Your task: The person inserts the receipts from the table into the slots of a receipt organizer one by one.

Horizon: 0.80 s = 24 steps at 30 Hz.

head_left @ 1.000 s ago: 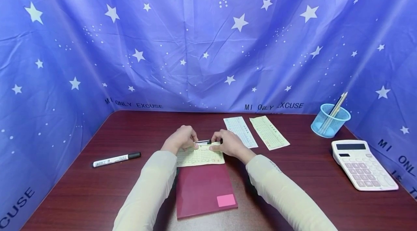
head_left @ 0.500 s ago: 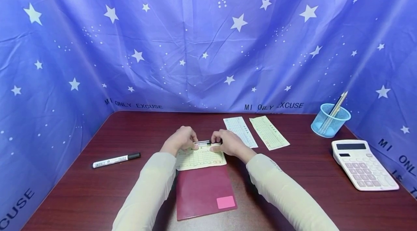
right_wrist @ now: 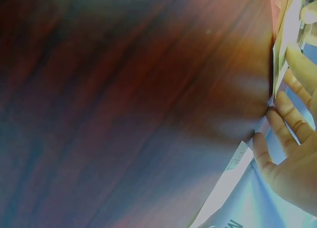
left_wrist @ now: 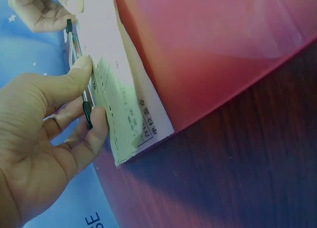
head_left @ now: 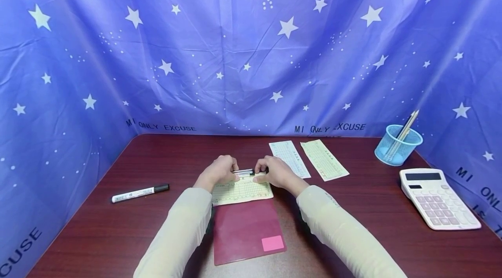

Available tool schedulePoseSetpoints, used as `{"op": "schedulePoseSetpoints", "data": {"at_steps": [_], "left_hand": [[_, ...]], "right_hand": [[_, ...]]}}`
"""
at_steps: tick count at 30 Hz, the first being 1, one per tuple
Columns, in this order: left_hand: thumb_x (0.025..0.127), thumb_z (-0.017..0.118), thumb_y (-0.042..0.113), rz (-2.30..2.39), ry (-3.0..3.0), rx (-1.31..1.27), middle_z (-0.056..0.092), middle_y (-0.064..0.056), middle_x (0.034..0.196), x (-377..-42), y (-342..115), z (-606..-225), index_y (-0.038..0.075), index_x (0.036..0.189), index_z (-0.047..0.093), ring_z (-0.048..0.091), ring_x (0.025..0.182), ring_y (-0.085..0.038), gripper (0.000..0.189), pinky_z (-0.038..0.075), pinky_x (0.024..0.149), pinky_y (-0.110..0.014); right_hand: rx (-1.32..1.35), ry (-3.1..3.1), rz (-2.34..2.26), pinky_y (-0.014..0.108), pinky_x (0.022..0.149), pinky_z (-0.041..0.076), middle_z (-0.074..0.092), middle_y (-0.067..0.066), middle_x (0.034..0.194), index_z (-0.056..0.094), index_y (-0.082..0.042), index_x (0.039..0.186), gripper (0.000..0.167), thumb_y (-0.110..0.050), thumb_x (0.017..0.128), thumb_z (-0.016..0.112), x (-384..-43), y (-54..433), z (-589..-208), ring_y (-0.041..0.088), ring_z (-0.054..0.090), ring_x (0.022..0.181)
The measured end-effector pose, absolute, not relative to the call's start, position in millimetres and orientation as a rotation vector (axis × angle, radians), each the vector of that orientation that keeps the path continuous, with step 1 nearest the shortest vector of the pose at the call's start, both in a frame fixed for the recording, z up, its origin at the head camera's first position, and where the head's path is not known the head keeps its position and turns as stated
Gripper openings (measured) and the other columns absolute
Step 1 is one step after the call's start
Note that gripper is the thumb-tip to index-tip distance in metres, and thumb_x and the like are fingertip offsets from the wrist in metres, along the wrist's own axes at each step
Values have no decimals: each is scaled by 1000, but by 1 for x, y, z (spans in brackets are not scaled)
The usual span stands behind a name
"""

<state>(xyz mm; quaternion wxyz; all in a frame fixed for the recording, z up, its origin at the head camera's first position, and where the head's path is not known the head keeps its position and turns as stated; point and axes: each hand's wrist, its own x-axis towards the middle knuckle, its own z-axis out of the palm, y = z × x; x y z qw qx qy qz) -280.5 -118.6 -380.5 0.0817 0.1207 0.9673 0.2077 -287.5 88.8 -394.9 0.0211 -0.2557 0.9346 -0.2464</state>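
Note:
A maroon clipboard (head_left: 248,232) with a pink label lies before me, its wire clip (head_left: 245,172) with black tips at the far end. Yellow printed forms (head_left: 241,191) lie across its upper part; the left wrist view shows layered sheets (left_wrist: 121,89) with a lifted corner. At their top left edge, my left hand (head_left: 217,172) pinches the forms beside the clip, thumb in front and fingers curled behind, a black clip tip (left_wrist: 87,114) by the fingers. My right hand (head_left: 275,171) holds the right end of that edge, thumb on the paper.
To the left lies a black-capped marker (head_left: 140,192). Behind the right hand are a white form (head_left: 292,158) and a loose yellow form (head_left: 324,160). A blue mesh pen cup (head_left: 396,147) with pencils and a calculator (head_left: 438,199) stand at the right.
Over the last second the forms' lower edge has slid a little toward me over the clipboard. My left hand has shifted slightly nearer; the right hand has hardly moved.

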Motion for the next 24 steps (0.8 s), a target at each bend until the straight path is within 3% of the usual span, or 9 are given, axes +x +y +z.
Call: {"op": "schedulePoseSetpoints", "data": {"at_steps": [10,24], "left_hand": [[81,88,21,633,2939,382,59,-2,79,-278,-117,-385,8,87,66,54,74,-18,26,48,75,-35],[85,84,20,725,2971,395,67,2,79,-277,-118,-385,10,80,74,58,76,-16,15,51,78,-35]], "right_hand": [[-776,2896,-767,35,77,45,56,0,88,68,-17,88,19,-22,83,86,-286,88,-395,17,52,82],[-799,2897,-728,35,78,45,57,1,91,66,-17,90,20,-25,85,84,-285,87,-393,16,52,83]]}}
